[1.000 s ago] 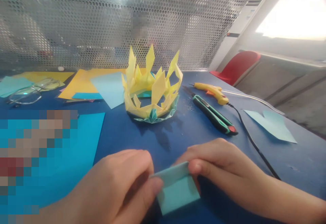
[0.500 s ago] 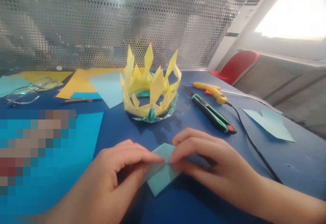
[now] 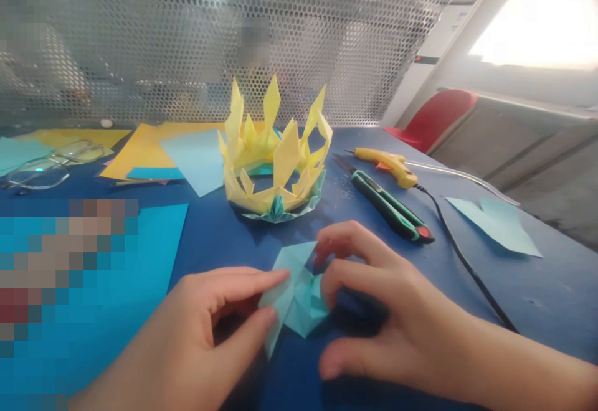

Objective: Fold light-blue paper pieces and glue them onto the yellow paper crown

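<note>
A light teal piece of folded paper (image 3: 299,308) lies partly opened, with creases and raised flaps. My left hand (image 3: 210,317) pinches its left side between thumb and fingers. At the paper's right edge, my right hand (image 3: 387,299) has its fingers curved and spread, the thumb well away from them; a fingertip is at a raised flap. Beyond both hands stands a yellow paper crown (image 3: 286,159) with tall diamond points and a teal folded trim along its lower rim.
To the right lie a green cutter (image 3: 385,205), a yellow glue gun (image 3: 390,165) with a black cord, and teal paper (image 3: 498,224). Eyeglasses (image 3: 40,171), orange sheets (image 3: 135,152) and a large blue sheet (image 3: 159,255) are at left. A perforated metal panel (image 3: 187,43) rises behind.
The folded paper has been opened out, showing creased inner flaps. My right thumb has let go and moved down, away from the fingers. My left hand still pinches the paper.
</note>
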Demonstrator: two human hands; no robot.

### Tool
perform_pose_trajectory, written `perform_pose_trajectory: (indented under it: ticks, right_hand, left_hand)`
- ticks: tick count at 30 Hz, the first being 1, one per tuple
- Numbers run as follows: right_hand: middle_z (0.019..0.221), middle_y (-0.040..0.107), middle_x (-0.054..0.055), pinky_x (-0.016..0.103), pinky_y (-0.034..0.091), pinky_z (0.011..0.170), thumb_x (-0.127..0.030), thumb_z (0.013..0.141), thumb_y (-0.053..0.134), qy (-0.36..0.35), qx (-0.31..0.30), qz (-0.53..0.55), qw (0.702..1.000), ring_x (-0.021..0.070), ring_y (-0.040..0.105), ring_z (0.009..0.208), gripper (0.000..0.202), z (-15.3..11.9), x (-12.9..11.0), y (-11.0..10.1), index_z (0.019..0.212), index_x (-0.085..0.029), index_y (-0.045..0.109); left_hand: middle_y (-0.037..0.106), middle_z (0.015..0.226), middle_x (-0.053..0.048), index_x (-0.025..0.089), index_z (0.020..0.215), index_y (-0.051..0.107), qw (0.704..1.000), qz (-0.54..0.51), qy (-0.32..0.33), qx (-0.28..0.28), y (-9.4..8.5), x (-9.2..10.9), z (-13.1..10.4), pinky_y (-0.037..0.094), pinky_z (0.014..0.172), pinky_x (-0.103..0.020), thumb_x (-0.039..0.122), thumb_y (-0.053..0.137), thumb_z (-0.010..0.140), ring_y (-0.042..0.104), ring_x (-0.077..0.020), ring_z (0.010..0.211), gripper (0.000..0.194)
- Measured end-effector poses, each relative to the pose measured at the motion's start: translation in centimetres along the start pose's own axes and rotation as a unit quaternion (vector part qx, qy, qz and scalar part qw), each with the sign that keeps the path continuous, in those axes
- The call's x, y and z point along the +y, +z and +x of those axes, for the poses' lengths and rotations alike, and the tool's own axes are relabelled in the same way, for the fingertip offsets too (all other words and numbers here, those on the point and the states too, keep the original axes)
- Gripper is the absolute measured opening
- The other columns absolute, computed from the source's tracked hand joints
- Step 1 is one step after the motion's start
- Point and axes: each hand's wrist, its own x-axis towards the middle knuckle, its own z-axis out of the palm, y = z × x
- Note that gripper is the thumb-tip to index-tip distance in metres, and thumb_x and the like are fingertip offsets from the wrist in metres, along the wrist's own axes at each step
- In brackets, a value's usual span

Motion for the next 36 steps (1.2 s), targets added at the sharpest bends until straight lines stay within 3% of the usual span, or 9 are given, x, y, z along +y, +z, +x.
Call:
perform_pose_trajectory:
  ticks: [5,7,11,15,18,21,24,30,36]
  right_hand:
    - [0.112,0.049,0.005,0.032,0.051,0.085,-0.047,0.070,0.081,0.006,0.047,-0.066,0.997,0.0182,0.057,0.095,0.033,-0.7,0.3,0.6,0.084,-0.022,0.065]
    - [0.113,0.050,0.005,0.033,0.049,0.086,-0.041,0.079,0.075,0.001,0.052,-0.089,0.995,0.0180,0.056,0.096,0.020,-0.8,0.4,0.7,0.084,-0.024,0.065]
    - [0.112,0.049,0.004,0.030,0.049,0.086,-0.021,0.087,0.062,-0.013,0.037,-0.090,0.995,0.0152,0.056,0.095,0.007,-0.8,0.4,0.6,0.080,-0.023,0.064]
    - [0.109,0.050,0.005,0.032,0.051,0.079,-0.038,0.078,0.074,0.005,0.046,-0.091,0.995,0.0162,0.056,0.088,0.022,-1.0,0.1,0.8,0.076,-0.021,0.060]
    - [0.110,0.051,0.006,0.036,0.050,0.083,-0.045,0.071,0.079,0.018,0.053,-0.118,0.991,0.0203,0.057,0.094,0.033,-1.2,0.0,1.0,0.076,-0.021,0.058]
    - [0.109,0.052,0.005,0.035,0.050,0.083,-0.030,0.076,0.072,0.017,0.064,-0.129,0.989,0.0184,0.057,0.091,0.017,-1.1,-0.1,1.1,0.075,-0.021,0.057]
    - [0.106,0.053,0.005,0.032,0.050,0.079,-0.020,0.078,0.063,0.018,0.067,-0.119,0.991,0.0150,0.057,0.084,0.008,-1.0,-0.1,1.2,0.072,-0.021,0.058]
    - [0.104,0.055,0.006,0.032,0.051,0.076,-0.032,0.077,0.073,0.024,0.049,-0.095,0.994,0.0164,0.058,0.082,0.020,-1.1,-0.1,1.2,0.069,-0.021,0.058]
    - [0.106,0.056,0.003,0.028,0.051,0.079,-0.018,0.082,0.063,0.034,0.057,-0.073,0.995,0.0127,0.059,0.083,0.010,-1.1,-0.2,1.1,0.073,-0.023,0.063]
  left_hand:
    - [0.077,0.098,0.002,0.029,0.116,0.068,0.976,0.152,0.152,0.023,-0.1,-0.4,0.0,0.060,0.075,-0.023,0.019,0.057,0.088,0.071,-0.0149,0.080,0.032]
    - [0.076,0.091,0.001,0.027,0.115,0.067,0.957,0.215,0.189,0.043,-0.1,-0.5,-0.3,0.059,0.074,-0.029,0.020,0.054,0.089,0.067,-0.0179,0.079,0.030]
    - [0.069,0.079,-0.001,0.025,0.104,0.071,0.941,0.277,0.192,0.019,-0.1,-0.2,-0.6,0.057,0.066,-0.027,0.023,0.052,0.091,0.061,-0.0180,0.073,0.023]
    - [0.064,0.077,-0.002,0.024,0.095,0.072,0.932,0.301,0.203,0.000,-0.2,0.2,-0.5,0.056,0.061,-0.023,0.022,0.050,0.092,0.061,-0.0159,0.069,0.023]
    - [0.070,0.091,-0.002,0.023,0.099,0.071,0.919,0.315,0.238,0.011,0.0,0.0,-0.5,0.058,0.074,-0.028,0.021,0.046,0.096,0.067,-0.0184,0.084,0.025]
    - [0.073,0.106,-0.001,0.020,0.104,0.067,0.910,0.311,0.273,0.026,0.4,-0.5,-0.8,0.052,0.096,-0.028,0.018,0.046,0.097,0.066,-0.0183,0.105,0.022]
    - [0.074,0.110,0.003,0.021,0.107,0.065,0.905,0.314,0.284,0.037,0.7,-1.0,-1.1,0.045,0.104,-0.023,0.019,0.049,0.097,0.067,-0.0143,0.107,0.018]
    - [0.076,0.110,0.005,0.023,0.109,0.064,0.894,0.344,0.285,0.042,0.8,-1.3,-1.4,0.051,0.097,-0.024,0.021,0.049,0.098,0.068,-0.0159,0.108,0.018]
    - [0.076,0.108,0.004,0.023,0.109,0.064,0.884,0.364,0.290,0.039,1.0,-1.1,-1.3,0.055,0.089,-0.027,0.022,0.047,0.099,0.070,-0.0172,0.101,0.020]
